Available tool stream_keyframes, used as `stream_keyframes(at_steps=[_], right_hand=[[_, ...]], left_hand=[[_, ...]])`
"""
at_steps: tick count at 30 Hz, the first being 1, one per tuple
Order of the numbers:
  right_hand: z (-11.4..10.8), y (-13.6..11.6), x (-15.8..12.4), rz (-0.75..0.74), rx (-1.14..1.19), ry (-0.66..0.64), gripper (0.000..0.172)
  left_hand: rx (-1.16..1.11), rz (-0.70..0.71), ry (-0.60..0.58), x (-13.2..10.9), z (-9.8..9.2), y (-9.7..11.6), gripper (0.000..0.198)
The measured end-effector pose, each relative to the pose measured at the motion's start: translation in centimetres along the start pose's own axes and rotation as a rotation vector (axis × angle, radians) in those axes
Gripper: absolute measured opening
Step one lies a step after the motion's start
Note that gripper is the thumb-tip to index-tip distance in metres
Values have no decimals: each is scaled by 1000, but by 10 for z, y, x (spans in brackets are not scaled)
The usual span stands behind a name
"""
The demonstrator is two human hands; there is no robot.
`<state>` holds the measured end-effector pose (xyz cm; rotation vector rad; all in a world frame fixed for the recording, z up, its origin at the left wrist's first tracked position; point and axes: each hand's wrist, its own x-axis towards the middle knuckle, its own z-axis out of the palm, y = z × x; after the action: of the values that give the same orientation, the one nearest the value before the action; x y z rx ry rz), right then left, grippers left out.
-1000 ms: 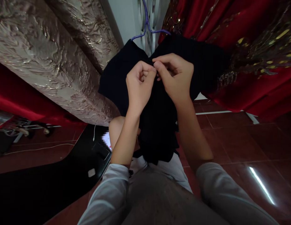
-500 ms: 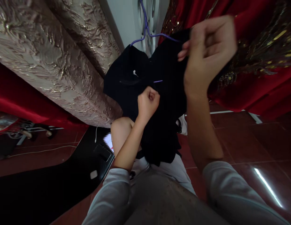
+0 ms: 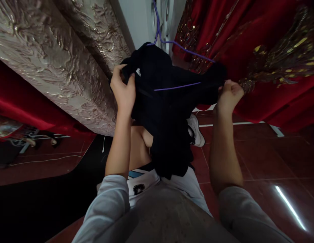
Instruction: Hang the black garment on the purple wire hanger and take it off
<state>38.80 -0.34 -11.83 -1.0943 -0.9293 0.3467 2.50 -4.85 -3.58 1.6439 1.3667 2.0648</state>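
Note:
A black garment [image 3: 167,111] hangs on a purple wire hanger [image 3: 177,87] in front of me. My left hand [image 3: 123,89] is closed on the garment's left shoulder, fingers curled over the bunched cloth near a small white label. My right hand [image 3: 229,94] is clenched on the garment's right shoulder end, where the hanger's arm sticks out bare above the cloth. The garment's lower part drapes down over my lap and knee.
Silver embossed fabric [image 3: 58,57] hangs at the left. Red gold-embroidered cloth [image 3: 260,50] hangs at the right. Below are a dark red tiled floor [image 3: 260,152], a black mat [image 3: 45,195] at lower left, a white cable and a white shoe [image 3: 196,130].
Both hands left the garment's collar. The left rose to the left shoulder, the right swung up and then settled on the right shoulder end. The right hanger arm now shows bare.

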Motion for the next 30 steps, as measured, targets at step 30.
stream_keyframes(at_steps=[30], right_hand=[[52,-123,-160,547,114,-1365,50]], left_hand=[[-109,93,-844,-105,-43,17,65]])
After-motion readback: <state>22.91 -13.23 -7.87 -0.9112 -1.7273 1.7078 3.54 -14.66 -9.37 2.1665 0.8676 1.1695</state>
